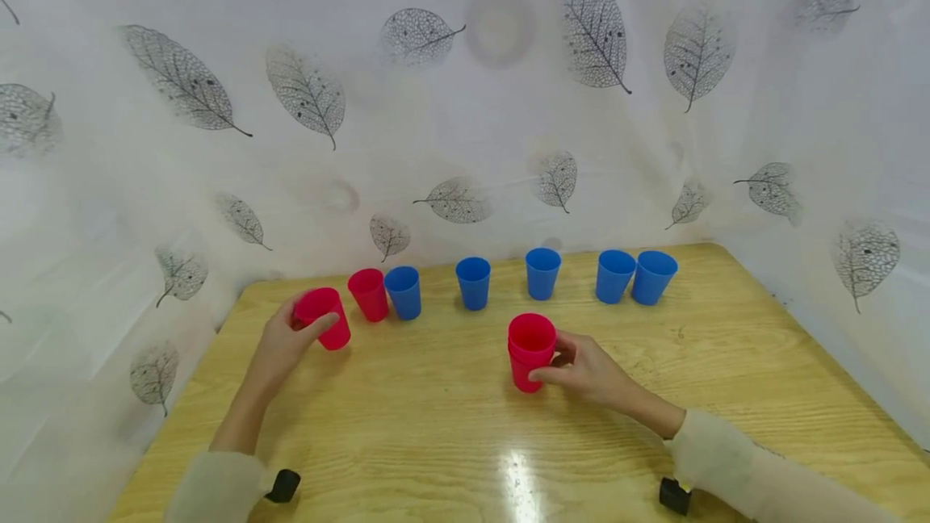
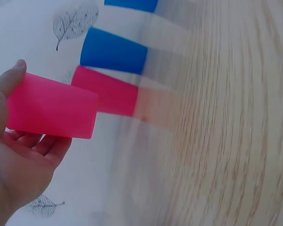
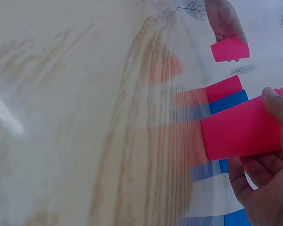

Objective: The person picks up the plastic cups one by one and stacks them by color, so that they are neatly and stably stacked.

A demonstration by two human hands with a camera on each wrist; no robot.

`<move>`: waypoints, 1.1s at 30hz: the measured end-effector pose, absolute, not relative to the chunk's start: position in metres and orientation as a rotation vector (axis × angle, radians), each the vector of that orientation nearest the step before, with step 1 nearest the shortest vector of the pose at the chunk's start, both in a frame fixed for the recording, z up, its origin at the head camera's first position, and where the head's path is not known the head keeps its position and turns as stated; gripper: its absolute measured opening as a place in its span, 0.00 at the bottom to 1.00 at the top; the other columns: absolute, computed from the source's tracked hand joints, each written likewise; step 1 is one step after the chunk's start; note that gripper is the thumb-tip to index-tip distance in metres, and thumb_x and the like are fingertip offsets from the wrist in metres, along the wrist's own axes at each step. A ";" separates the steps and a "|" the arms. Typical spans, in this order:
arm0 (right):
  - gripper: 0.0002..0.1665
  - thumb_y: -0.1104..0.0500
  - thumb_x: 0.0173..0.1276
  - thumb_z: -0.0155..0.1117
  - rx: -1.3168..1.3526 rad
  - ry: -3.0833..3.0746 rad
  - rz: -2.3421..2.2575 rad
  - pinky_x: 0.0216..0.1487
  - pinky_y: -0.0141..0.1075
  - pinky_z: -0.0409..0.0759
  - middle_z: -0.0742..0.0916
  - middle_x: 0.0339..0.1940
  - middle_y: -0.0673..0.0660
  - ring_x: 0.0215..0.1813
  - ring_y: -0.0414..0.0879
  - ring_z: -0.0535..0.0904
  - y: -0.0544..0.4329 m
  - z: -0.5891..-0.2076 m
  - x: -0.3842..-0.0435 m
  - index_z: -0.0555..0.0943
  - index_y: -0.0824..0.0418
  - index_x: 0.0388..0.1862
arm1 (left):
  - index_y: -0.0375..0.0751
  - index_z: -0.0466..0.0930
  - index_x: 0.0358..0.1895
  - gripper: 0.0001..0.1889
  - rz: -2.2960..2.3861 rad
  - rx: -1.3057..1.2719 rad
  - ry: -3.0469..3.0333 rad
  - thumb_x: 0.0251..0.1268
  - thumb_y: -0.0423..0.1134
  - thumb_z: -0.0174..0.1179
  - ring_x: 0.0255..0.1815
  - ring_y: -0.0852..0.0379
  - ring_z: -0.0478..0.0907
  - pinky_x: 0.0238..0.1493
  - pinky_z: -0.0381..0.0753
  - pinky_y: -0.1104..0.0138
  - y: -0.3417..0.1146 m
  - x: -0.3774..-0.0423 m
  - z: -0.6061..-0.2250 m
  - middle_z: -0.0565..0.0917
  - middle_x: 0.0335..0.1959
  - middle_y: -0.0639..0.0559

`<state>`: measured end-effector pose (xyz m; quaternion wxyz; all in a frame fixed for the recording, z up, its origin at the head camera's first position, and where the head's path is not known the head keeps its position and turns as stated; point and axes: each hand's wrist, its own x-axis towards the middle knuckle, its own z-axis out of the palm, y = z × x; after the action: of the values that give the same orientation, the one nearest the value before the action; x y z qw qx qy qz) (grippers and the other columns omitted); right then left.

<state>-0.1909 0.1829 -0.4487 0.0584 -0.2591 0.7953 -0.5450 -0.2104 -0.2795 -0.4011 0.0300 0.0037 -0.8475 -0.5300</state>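
My left hand (image 1: 279,343) grips a red cup (image 1: 335,335) at the table's left side, thumb on the near side. In the left wrist view this cup (image 2: 54,106) hangs off the tabletop, its base apart from the wood. Near the table's middle, my right hand (image 1: 592,370) holds two nested red cups (image 1: 526,374), upright, fingers and thumb curled round them from the right. In the right wrist view the base of the stack (image 3: 240,132) is right at the tabletop. Just beyond the left hand, another red cup (image 1: 370,301) stands upright beside a blue cup (image 1: 404,297).
Along the back of the wooden table (image 1: 407,426) stand more upright blue cups: one left of centre (image 1: 475,287), one right of centre (image 1: 542,277), and a close pair (image 1: 613,279) farther right. A white leaf-patterned sheet (image 1: 450,127) surrounds the back and sides.
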 end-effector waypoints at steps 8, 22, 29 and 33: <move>0.29 0.61 0.66 0.76 -0.741 2.423 -1.631 0.48 0.35 0.87 0.88 0.53 0.62 0.46 0.50 0.87 0.183 -0.449 -0.189 0.79 0.70 0.64 | 0.37 0.64 0.76 0.35 -1.732 -0.122 -2.580 0.74 0.49 0.64 0.52 0.61 0.79 0.52 0.80 0.75 -0.255 -0.194 -0.387 0.78 0.62 0.39; 0.29 0.62 0.67 0.76 -0.749 2.417 -1.636 0.47 0.35 0.87 0.88 0.53 0.62 0.45 0.48 0.87 0.184 -0.448 -0.190 0.79 0.70 0.63 | 0.34 0.68 0.72 0.31 -1.807 -0.260 -2.552 0.73 0.44 0.66 0.54 0.46 0.79 0.51 0.83 0.69 -0.220 -0.181 -0.373 0.80 0.60 0.38; 0.29 0.62 0.67 0.75 -0.765 2.416 -1.636 0.47 0.35 0.87 0.88 0.53 0.62 0.44 0.48 0.87 0.184 -0.448 -0.190 0.79 0.70 0.64 | 0.35 0.70 0.69 0.28 -1.835 -0.329 -2.532 0.72 0.42 0.67 0.54 0.45 0.80 0.51 0.84 0.68 -0.206 -0.178 -0.371 0.81 0.58 0.39; 0.29 0.62 0.67 0.75 -0.779 2.407 -1.642 0.47 0.35 0.87 0.88 0.53 0.62 0.45 0.48 0.87 0.184 -0.449 -0.190 0.79 0.70 0.64 | 0.37 0.70 0.70 0.28 -1.865 -0.358 -2.524 0.72 0.41 0.67 0.56 0.43 0.79 0.51 0.85 0.66 -0.197 -0.177 -0.371 0.80 0.59 0.39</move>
<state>-0.1902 0.1840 -0.4488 0.0627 -0.2578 0.7965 -0.5433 -0.1775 -0.1974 -0.3713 -0.0087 -0.1134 -0.7990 -0.5905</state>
